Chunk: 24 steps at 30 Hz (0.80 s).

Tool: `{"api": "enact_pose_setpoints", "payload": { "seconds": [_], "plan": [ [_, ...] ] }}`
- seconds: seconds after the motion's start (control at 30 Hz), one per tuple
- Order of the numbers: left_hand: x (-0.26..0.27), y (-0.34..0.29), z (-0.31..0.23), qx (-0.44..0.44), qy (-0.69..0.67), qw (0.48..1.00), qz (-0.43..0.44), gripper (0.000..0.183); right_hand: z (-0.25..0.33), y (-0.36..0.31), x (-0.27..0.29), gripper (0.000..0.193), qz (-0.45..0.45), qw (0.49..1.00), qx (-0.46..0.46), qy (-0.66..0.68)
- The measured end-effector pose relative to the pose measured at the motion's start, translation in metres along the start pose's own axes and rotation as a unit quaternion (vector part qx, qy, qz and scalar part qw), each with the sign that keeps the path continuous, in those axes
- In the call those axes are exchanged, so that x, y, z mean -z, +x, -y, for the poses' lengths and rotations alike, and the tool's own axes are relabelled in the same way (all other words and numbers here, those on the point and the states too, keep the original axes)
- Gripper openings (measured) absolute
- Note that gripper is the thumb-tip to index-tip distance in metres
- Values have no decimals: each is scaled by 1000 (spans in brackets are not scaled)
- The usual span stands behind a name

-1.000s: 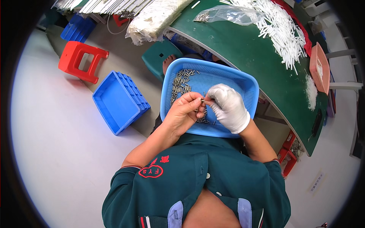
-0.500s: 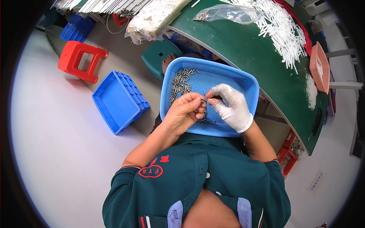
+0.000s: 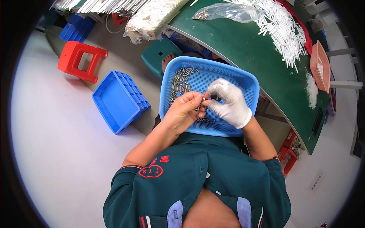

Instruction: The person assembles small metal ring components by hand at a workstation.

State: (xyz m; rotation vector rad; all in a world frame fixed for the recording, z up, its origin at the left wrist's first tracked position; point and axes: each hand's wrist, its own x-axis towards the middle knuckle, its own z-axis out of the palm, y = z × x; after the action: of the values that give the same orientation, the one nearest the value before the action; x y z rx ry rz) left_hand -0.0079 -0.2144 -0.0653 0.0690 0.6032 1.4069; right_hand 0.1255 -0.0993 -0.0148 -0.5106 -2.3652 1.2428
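Observation:
A light-blue perforated plastic basket [image 3: 249, 85] rests at my lap, holding small metal pins [image 3: 182, 78] heaped along its left side and some more near its front wall. Over it, my bare left hand [image 3: 185, 109] is closed, with a small metal pin [image 3: 203, 99] between thumb and forefinger and what look like more pins in its curled fingers. My right hand [image 3: 231, 106] wears a white glove with the thumb and finger tips bare. Its thumb and forefinger meet my left fingertips at the pin; whether they pinch a separate piece is too small to tell.
To the right curves a green table [image 3: 228, 41] with a heap of white sticks [image 3: 281, 34], a clear bag [image 3: 232, 13] and a pink basket [image 3: 320, 68]. An empty blue crate [image 3: 118, 102] and a red stool [image 3: 81, 60] stand at left; a green stool [image 3: 157, 57] lies beyond the basket.
My right hand has shifted slightly, its fingers bending closer over the left fingertips. My left hand has barely moved, with the pin now showing more upright between its fingers.

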Motion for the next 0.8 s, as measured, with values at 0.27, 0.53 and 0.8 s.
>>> {"api": "enact_pose_setpoints", "payload": {
  "seconds": [0.27,0.53,0.8],
  "plan": [
    [0,5,-15,-77,2,997,11,15,-7,16,5,16,-23,999,40,17],
    [11,4,-15,-92,2,996,14,12,-37,9,-12,13,83,970,-74,-214],
    [13,4,-8,-61,-32,997,22,10,-46,8,-25,6,101,934,15,-342]
  ]
}}
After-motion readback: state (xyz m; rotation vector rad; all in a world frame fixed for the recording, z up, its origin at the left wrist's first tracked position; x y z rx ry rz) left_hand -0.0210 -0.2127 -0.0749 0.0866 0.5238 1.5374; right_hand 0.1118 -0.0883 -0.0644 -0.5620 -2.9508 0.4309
